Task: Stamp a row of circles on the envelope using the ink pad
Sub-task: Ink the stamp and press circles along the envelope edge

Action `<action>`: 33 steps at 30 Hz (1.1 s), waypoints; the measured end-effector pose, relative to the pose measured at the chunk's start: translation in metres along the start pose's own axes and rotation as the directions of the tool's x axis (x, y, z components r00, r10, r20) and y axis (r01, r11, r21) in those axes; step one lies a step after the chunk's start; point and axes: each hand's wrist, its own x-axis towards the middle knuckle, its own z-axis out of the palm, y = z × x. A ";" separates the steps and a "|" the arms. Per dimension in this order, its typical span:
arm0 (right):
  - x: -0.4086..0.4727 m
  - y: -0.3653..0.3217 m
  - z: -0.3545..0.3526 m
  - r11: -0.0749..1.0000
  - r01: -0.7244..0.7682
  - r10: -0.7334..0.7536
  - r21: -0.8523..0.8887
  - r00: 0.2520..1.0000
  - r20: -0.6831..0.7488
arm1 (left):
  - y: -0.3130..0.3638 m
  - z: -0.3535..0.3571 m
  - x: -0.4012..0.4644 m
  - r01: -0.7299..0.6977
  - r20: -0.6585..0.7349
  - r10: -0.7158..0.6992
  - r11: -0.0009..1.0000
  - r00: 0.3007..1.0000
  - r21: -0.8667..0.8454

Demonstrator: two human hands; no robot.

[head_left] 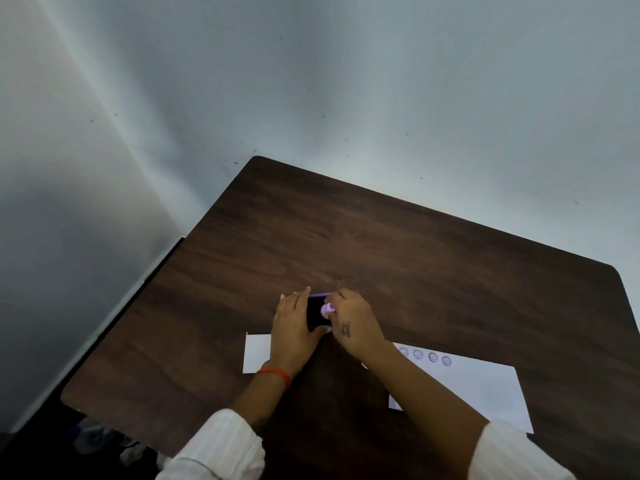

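A dark ink pad (316, 311) with a purple rim lies on the brown table just beyond the white envelope (485, 386). My left hand (294, 327) rests against the pad's left side and holds it steady. My right hand (349, 323) grips a small lilac stamp (327, 309) and presses it down on the pad's dark surface. Several purple stamped circles (433, 357) run in a row along the envelope's far edge, right of my right wrist. My forearms hide the envelope's middle.
The dark wooden table (381, 244) stands in a corner against grey-white walls. Its left edge drops to a dark floor where some pale objects (100, 441) lie. A red thread is around my left wrist.
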 end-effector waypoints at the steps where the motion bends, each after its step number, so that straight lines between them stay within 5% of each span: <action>1: 0.000 0.000 0.002 0.998 0.039 -0.037 -0.059 0.999 0.035 | 0.000 0.000 0.000 -0.007 -0.002 0.007 1.000 1.000 -0.003; 11: 0.002 -0.001 0.016 0.984 0.089 -0.092 -0.156 0.996 -0.012 | -0.009 -0.003 -0.002 -0.015 0.015 0.015 1.000 1.000 0.000; 16: -0.001 0.004 0.013 0.995 0.080 -0.084 -0.052 0.994 -0.070 | -0.006 -0.002 -0.002 0.004 0.030 -0.003 1.000 1.000 -0.030; 22: 0.001 0.009 -0.001 0.976 -0.075 0.108 0.204 0.983 -0.151 | -0.002 -0.001 -0.001 0.030 0.054 -0.026 0.998 0.998 -0.061; 28: -0.002 0.008 0.006 0.988 0.113 -0.115 -0.103 0.993 -0.007 | -0.004 0.002 -0.002 0.015 0.043 -0.012 0.998 0.999 -0.061; 33: 0.005 0.004 0.006 0.976 0.109 -0.101 -0.190 0.993 0.053 | -0.004 0.001 0.000 0.003 0.035 -0.001 0.998 0.999 -0.064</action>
